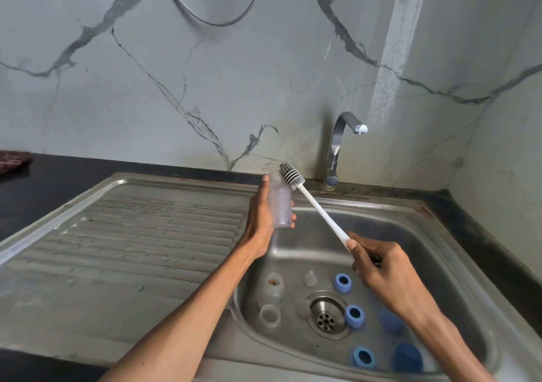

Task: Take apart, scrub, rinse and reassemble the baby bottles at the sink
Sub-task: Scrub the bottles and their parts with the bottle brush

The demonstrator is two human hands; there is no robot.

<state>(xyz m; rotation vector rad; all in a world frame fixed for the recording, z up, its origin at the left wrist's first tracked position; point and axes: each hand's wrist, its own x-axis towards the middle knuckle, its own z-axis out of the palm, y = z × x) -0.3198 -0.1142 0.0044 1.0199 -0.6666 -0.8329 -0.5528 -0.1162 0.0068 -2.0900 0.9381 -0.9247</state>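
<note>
Left hand (261, 217) holds a clear bottle (280, 202) upright above the sink's (410, 226) back left corner, grip clamped round its body, thumb up near the open mouth. Right hand (381, 273) pinches the lower end of a white brush (313, 205), fingers curled round the handle. Brush slants up and left; its grey bristle head sits just beside the bottle mouth, outside it, touching or nearly touching the rim, cannot tell which.

In the basin, loose parts lie around the drain (325, 315). Left of it: a second clear bottle (272, 286) with a brown speck at its mouth, and a clear cup-like piece (269, 314) just in front of it. Behind the drain, a clear teat (310, 278); another clear piece (303, 308) touches the drain's left edge. Three blue rings: one (342, 282) back right of the drain, one (354, 315) at its right edge, one (363, 357) near the front wall. Two blue caps to the right: one (407, 356) beside the front ring, one (390, 320) partly hidden by the right wrist.

Tap (341, 144) stands at the back, spout over the basin, no water running. Ribbed drainboard (140, 235) to the left. Dark desk (44, 182) surrounds the sink; a dark red cloth (13, 161) lies at its far left edge. Marbled wall (205, 73) behind.
</note>
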